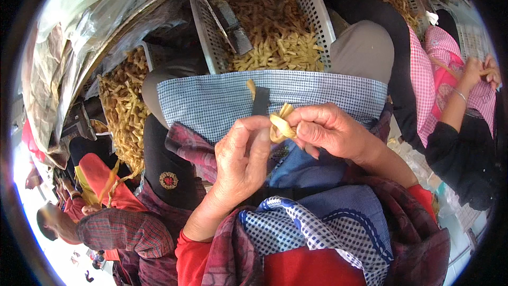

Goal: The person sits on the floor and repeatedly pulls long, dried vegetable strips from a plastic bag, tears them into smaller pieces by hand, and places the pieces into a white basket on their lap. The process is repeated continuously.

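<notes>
Between my two hands is a soft yellow strip (pixel 283 125), bent into a loop or loose knot, with a short end sticking up. The fingertips of my left hand (pixel 239 156) pinch its left side. On the other side, the thumb and fingers of my right hand (pixel 332 130) are closed on it. Just beyond lies a blue-checked cloth (pixel 201 98) across my lap. A dark flat piece (pixel 261 100) and another bit of yellow strip (pixel 251 88) rest on that cloth. Whether the knot is tight cannot be made out.
Between my knees stands a pale perforated basket (pixel 324 13), filled with brown and yellow knotted pieces (pixel 280 53). A dark metal bar (pixel 231 24) leans in it. More pieces (pixel 124 111) are heaped at left. Co-workers sit close: a hand (pixel 471 72) at right, a plaid sleeve (pixel 124 230) at left.
</notes>
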Action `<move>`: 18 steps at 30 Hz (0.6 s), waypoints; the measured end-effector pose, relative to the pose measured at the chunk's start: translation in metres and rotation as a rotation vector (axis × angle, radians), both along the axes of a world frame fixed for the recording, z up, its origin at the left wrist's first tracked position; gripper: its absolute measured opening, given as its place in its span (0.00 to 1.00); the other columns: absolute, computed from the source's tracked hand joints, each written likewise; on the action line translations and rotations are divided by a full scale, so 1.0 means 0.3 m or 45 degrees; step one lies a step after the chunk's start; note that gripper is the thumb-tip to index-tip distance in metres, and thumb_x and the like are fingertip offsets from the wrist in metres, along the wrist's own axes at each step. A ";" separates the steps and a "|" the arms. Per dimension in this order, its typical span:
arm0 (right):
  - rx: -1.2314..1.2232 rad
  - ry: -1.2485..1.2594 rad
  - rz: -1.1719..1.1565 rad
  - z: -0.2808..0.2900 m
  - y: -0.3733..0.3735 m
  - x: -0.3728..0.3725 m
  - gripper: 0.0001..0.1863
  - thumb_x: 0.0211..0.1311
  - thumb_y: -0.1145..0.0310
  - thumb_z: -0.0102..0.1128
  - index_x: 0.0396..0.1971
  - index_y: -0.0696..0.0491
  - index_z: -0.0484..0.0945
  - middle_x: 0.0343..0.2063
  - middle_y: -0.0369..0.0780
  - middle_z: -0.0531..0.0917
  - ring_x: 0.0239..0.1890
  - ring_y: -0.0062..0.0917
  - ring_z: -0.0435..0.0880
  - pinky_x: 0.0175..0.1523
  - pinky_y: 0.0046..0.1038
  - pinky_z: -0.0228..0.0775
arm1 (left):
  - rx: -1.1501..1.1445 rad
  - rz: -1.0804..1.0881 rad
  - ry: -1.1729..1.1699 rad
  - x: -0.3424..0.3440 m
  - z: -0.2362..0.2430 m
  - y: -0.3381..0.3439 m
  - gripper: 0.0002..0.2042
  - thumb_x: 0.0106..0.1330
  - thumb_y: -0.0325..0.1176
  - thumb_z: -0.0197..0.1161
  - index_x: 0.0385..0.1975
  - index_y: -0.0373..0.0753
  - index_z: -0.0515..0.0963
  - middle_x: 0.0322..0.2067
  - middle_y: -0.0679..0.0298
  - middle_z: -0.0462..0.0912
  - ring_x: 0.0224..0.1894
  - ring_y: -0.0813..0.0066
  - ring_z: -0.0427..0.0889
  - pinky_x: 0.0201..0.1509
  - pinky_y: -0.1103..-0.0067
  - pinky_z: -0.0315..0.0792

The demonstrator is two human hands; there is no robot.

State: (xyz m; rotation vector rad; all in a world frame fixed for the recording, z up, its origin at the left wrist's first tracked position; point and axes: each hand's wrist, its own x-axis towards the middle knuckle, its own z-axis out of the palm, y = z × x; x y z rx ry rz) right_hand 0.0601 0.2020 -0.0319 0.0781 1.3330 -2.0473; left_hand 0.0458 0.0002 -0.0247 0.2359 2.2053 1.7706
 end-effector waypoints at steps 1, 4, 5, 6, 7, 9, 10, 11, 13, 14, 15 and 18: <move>0.076 0.101 -0.061 0.003 -0.021 0.001 0.13 0.69 0.64 0.54 0.44 0.58 0.77 0.25 0.34 0.78 0.22 0.11 0.73 0.25 0.16 0.64 | 0.080 -0.001 0.062 -0.006 0.012 0.001 0.12 0.59 0.23 0.67 0.40 0.31 0.74 0.28 0.61 0.82 0.28 0.79 0.81 0.31 0.82 0.75; 0.255 0.384 -0.156 0.027 -0.067 -0.015 0.10 0.68 0.67 0.54 0.40 0.58 0.72 0.22 0.34 0.75 0.23 0.12 0.72 0.27 0.17 0.65 | -0.005 -0.056 0.251 0.004 -0.004 -0.009 0.12 0.58 0.24 0.68 0.39 0.31 0.74 0.28 0.60 0.82 0.30 0.76 0.83 0.33 0.82 0.76; 0.224 0.354 -0.196 0.016 -0.079 -0.006 0.09 0.68 0.68 0.55 0.39 0.58 0.70 0.22 0.35 0.75 0.23 0.12 0.72 0.28 0.18 0.65 | -0.058 -0.098 0.428 -0.008 -0.011 -0.017 0.13 0.56 0.25 0.70 0.38 0.31 0.75 0.29 0.61 0.82 0.29 0.75 0.83 0.32 0.81 0.76; 0.194 0.324 -0.237 0.012 -0.087 -0.003 0.08 0.68 0.69 0.55 0.37 0.58 0.68 0.22 0.35 0.74 0.24 0.12 0.72 0.28 0.19 0.66 | -0.068 -0.107 0.406 -0.017 -0.009 -0.022 0.12 0.56 0.25 0.70 0.37 0.31 0.75 0.28 0.61 0.82 0.28 0.74 0.82 0.31 0.82 0.75; 0.237 0.244 -0.197 0.028 -0.089 -0.012 0.09 0.66 0.72 0.56 0.35 0.57 0.65 0.23 0.36 0.74 0.27 0.12 0.72 0.30 0.21 0.66 | -0.077 -0.106 0.382 -0.020 -0.008 -0.024 0.11 0.56 0.24 0.70 0.36 0.31 0.75 0.28 0.60 0.82 0.27 0.74 0.82 0.30 0.82 0.75; 0.174 0.372 -0.260 0.016 -0.106 -0.010 0.08 0.67 0.70 0.55 0.35 0.56 0.66 0.24 0.35 0.73 0.28 0.12 0.71 0.31 0.21 0.66 | -0.003 -0.083 0.296 -0.027 -0.005 -0.030 0.09 0.58 0.24 0.68 0.34 0.32 0.75 0.28 0.60 0.81 0.26 0.75 0.81 0.30 0.82 0.75; 0.145 0.434 -0.298 0.010 -0.110 -0.011 0.08 0.68 0.70 0.55 0.35 0.56 0.66 0.25 0.35 0.73 0.28 0.12 0.70 0.32 0.20 0.65 | 0.082 -0.066 0.233 -0.029 -0.003 -0.038 0.08 0.59 0.25 0.67 0.33 0.32 0.74 0.28 0.60 0.81 0.26 0.77 0.81 0.30 0.83 0.75; 0.420 0.559 -0.285 0.025 -0.088 -0.028 0.08 0.69 0.67 0.53 0.35 0.55 0.67 0.26 0.33 0.72 0.28 0.12 0.70 0.32 0.19 0.65 | 0.152 -0.028 0.162 -0.013 0.002 -0.060 0.07 0.61 0.25 0.66 0.32 0.32 0.74 0.28 0.60 0.81 0.26 0.78 0.80 0.31 0.83 0.75; 0.199 0.154 -0.413 0.017 -0.050 -0.068 0.08 0.70 0.65 0.51 0.36 0.54 0.68 0.24 0.33 0.71 0.28 0.16 0.71 0.33 0.20 0.65 | 0.216 -0.018 0.021 -0.004 0.016 -0.068 0.07 0.61 0.25 0.66 0.32 0.33 0.72 0.28 0.60 0.81 0.27 0.79 0.80 0.33 0.82 0.75; 0.270 0.263 -0.367 0.010 -0.041 -0.062 0.08 0.70 0.65 0.51 0.36 0.54 0.68 0.24 0.34 0.71 0.28 0.18 0.73 0.33 0.21 0.66 | 0.182 -0.031 -0.099 -0.004 0.015 -0.070 0.08 0.61 0.25 0.66 0.33 0.33 0.72 0.28 0.60 0.81 0.28 0.79 0.80 0.34 0.82 0.75; 0.342 0.370 -0.321 0.005 -0.030 -0.056 0.08 0.70 0.66 0.51 0.37 0.55 0.68 0.24 0.35 0.72 0.28 0.20 0.74 0.33 0.23 0.67 | 0.148 -0.045 -0.219 -0.007 0.014 -0.079 0.09 0.61 0.25 0.66 0.33 0.33 0.72 0.28 0.60 0.81 0.29 0.79 0.80 0.36 0.82 0.76; 0.657 0.742 -0.028 0.038 -0.034 -0.015 0.08 0.67 0.68 0.53 0.41 0.56 0.69 0.26 0.42 0.75 0.32 0.32 0.81 0.33 0.32 0.71 | 0.113 -0.142 -0.441 -0.040 0.033 -0.096 0.13 0.56 0.28 0.71 0.37 0.34 0.74 0.27 0.64 0.82 0.32 0.77 0.82 0.34 0.80 0.76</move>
